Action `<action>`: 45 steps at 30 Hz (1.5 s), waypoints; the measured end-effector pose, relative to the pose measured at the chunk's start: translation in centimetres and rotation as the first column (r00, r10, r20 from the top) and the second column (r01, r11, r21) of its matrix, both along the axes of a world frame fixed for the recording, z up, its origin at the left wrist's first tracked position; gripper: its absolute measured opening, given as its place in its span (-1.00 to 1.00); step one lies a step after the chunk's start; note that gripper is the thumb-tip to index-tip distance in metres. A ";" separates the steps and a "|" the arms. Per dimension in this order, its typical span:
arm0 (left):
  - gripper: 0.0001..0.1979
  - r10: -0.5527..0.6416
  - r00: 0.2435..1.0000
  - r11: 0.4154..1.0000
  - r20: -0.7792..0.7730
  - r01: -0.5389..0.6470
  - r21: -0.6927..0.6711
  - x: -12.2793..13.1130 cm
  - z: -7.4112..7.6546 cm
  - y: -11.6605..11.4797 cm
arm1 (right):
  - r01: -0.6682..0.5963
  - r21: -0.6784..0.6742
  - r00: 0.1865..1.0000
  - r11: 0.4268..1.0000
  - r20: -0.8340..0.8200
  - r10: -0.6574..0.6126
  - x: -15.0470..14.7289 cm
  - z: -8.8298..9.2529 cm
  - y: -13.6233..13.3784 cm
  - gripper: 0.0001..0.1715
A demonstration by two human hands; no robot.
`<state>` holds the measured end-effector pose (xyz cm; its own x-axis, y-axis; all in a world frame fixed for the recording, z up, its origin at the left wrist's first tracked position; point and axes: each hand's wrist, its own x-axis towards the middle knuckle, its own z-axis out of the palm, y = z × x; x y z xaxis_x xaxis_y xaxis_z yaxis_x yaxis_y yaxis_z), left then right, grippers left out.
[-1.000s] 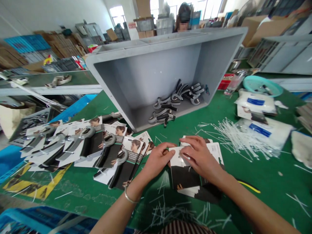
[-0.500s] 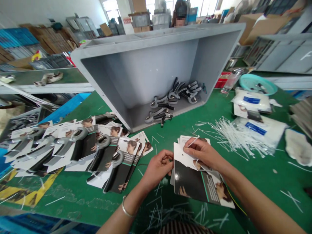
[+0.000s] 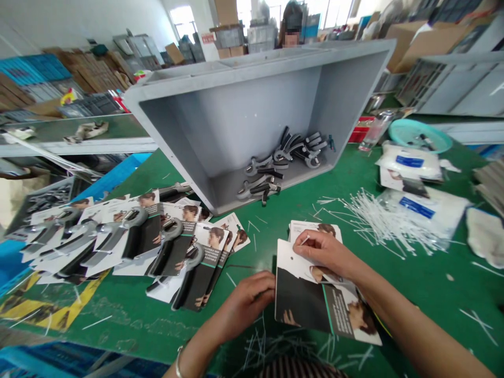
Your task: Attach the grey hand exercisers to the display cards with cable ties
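My right hand (image 3: pixel 325 255) grips the top of a printed backing card (image 3: pixel 311 302), held tilted just above the green table (image 3: pixel 118 310); a thin white plastic tie pokes from between its fingers near the card's hole. A small stack of more cards (image 3: pixel 313 229) lies under and behind it. My left hand (image 3: pixel 247 303) sits low beside the card's left edge, fingers curled, nothing visible in them. A row of finished cards with grey hand grippers (image 3: pixel 129 241) fastened on them lies to the left.
A large grey plastic bin (image 3: pixel 236 89) is tipped on its side behind the cards, with several loose hand grippers (image 3: pixel 281 163) inside. White plastic ties (image 3: pixel 378 220) are piled at the right, beside white bags (image 3: pixel 409 163) and a teal bowl (image 3: pixel 423 137). A person stands behind the bin.
My left hand has let go of the card's edge and dropped down toward me. My right hand still holds the card, now lower and more tilted, with the tie at its top.
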<state>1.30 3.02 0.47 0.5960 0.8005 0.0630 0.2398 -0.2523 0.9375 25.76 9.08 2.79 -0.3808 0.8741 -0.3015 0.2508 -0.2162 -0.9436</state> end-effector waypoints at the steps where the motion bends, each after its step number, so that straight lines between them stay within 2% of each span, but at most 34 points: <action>1: -0.79 -0.037 0.999 0.999 0.029 0.037 0.007 -0.2 0.0 -0.2 | -0.003 0.009 1.000 1.000 0.009 0.003 -0.1 -0.1 0.1 -0.67; 3: -0.78 -0.031 0.998 0.999 0.054 0.029 0.038 -0.2 -0.2 -0.5 | -0.006 0.014 1.000 1.000 0.017 0.006 -0.4 -0.2 0.2 -0.68; 4: -0.79 0.014 0.999 0.998 0.048 -0.017 0.063 -0.1 -0.5 -0.4 | -0.007 0.021 1.000 1.000 0.020 0.007 -0.5 -0.3 0.2 -0.68; 6: -0.83 0.178 0.983 0.976 0.039 -0.181 0.120 0.4 -1.2 -0.1 | -0.024 0.052 0.999 0.998 0.024 0.023 -0.7 -0.5 0.3 -0.68; 8: -0.84 0.357 0.932 0.917 0.070 -0.363 0.164 1.2 -2.0 0.4 | -0.050 0.098 0.999 0.994 0.016 0.048 -0.8 -0.8 0.3 -0.68; 10: -0.83 0.430 0.895 0.885 0.120 -0.444 0.140 2.0 -2.5 0.8 | -0.065 0.135 0.998 0.989 0.010 0.064 -1.0 -1.0 0.2 -0.70; 14: -0.82 0.390 0.901 0.920 0.189 -0.387 -0.055 3.3 -2.8 1.1 | -0.067 0.206 0.998 0.976 0.032 0.061 -1.1 -1.2 -0.3 -0.76; 19: -0.88 0.446 0.878 0.892 0.174 -0.420 -0.164 3.5 -2.3 0.5 | -0.174 0.287 0.985 0.942 0.043 0.168 -0.7 -1.4 -0.9 -0.77; 21: -0.92 0.490 0.850 0.862 0.194 -0.439 -0.255 3.5 -2.0 0.3 | -0.208 0.292 0.978 0.933 0.065 0.198 -0.6 -1.4 -1.1 -0.78; 23: -0.73 0.540 0.801 0.814 0.259 -0.417 -0.405 3.4 -1.8 0.2 | -0.234 0.291 0.972 0.928 0.104 0.213 -0.7 -1.3 -1.4 -0.73; 25: -0.49 0.569 0.755 0.770 0.327 -0.349 -0.535 3.2 -1.6 0.2 | -0.234 0.312 0.970 0.921 0.146 0.196 -0.9 -1.2 -1.6 -0.73; 26: -0.44 0.572 0.742 0.756 0.349 -0.311 -0.576 3.0 -1.5 0.2 | -0.226 0.339 0.971 0.913 0.157 0.182 -1.0 -1.1 -1.7 -0.75; 30: -0.54 0.569 0.721 0.712 0.395 -0.191 -0.676 2.1 -0.6 0.0 | -0.214 0.472 0.975 0.855 0.160 0.156 -1.3 -0.7 -2.2 -0.89; 33: -0.60 0.606 0.713 0.682 0.352 -0.239 -0.691 1.9 0.3 -0.4 | -0.244 0.512 0.965 0.824 0.211 0.155 -1.6 -0.5 -2.9 -0.91; 37: -0.60 0.594 0.770 0.695 0.233 -0.345 -0.631 2.3 1.0 -0.7 | -0.278 0.594 0.943 0.755 0.319 0.096 -2.1 -0.4 -3.8 -0.91; 39: -0.59 0.599 0.771 0.706 0.215 -0.383 -0.595 2.6 1.0 -0.5 | -0.284 0.644 0.936 0.710 0.348 0.058 -2.3 -0.6 -4.0 -0.91; 42: -0.54 0.601 0.780 0.737 0.171 -0.460 -0.495 2.7 0.8 0.3 | -0.274 0.688 0.933 0.672 0.360 0.011 -2.7 -0.8 -4.0 -0.94; 45: -0.64 0.490 0.865 0.802 0.108 -0.399 -0.446 2.5 0.8 1.1 | -0.266 0.678 0.935 0.685 0.355 0.012 -2.4 -0.5 -4.1 -0.95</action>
